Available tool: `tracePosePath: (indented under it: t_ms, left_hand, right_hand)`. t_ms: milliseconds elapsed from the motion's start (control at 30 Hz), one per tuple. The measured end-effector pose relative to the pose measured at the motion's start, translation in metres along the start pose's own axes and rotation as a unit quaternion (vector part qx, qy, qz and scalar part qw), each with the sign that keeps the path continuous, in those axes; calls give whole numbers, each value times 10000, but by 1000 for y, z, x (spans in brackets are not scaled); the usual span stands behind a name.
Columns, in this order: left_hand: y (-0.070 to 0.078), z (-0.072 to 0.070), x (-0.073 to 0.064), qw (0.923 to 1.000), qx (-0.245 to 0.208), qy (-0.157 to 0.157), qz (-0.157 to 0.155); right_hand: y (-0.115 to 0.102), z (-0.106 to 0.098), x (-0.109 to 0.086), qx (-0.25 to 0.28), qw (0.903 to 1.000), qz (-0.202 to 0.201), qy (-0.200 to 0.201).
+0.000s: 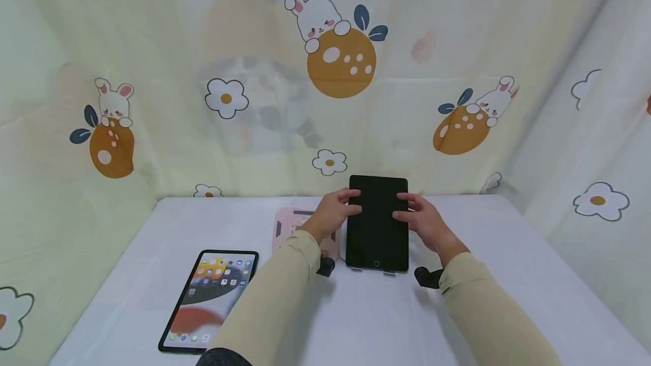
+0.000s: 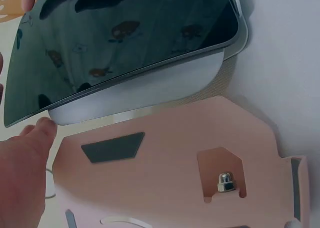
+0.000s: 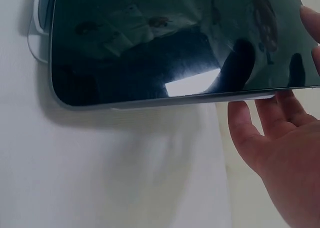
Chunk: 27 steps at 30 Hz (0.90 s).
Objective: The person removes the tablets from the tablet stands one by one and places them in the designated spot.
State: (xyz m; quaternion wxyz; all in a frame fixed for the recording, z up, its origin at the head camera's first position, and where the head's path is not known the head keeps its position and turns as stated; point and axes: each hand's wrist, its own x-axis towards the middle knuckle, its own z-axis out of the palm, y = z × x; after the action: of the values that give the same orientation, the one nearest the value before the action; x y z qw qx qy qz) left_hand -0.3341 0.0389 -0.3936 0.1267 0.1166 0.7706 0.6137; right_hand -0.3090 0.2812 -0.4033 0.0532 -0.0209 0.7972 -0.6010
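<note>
A tablet with a dark screen stands upright, leaning slightly back on a pale stand whose front lips show under its lower edge. My left hand grips its upper left edge, with digits over the screen's border. On the opposite edge, my right hand holds the tablet the same way; several of its fingers reach behind. Beside the tablet, partly hidden by my left forearm, is a pink tablet case with dark inserts and a small metal knob.
A second tablet lies on the white tabletop at the front left, its screen lit with app icons; my left sleeve overlaps its right side. Behind the table hangs a printed curtain with rabbits and flowers. Both wrists wear dark mounts.
</note>
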Motion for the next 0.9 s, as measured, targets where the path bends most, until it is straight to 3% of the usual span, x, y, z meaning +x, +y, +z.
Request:
tracePosePath:
  t_ms: [167,400,633,900]
  left_hand:
    - [5,2,3,9999,80,21,-141]
    - [3,2,7,9995,-153,125,-265]
    - [4,4,8,9994,-156,296,-20]
    - [11,9,5,9982,1,605,-5]
  right_hand:
    - [-2,0,2,-99,9999,77,-49]
    - [-1,1,5,-51,9999,101,23]
    - [-8,-1,-2,-277,9992,-109,259]
    - [-21,-11,-18,-619,9962,-459,418]
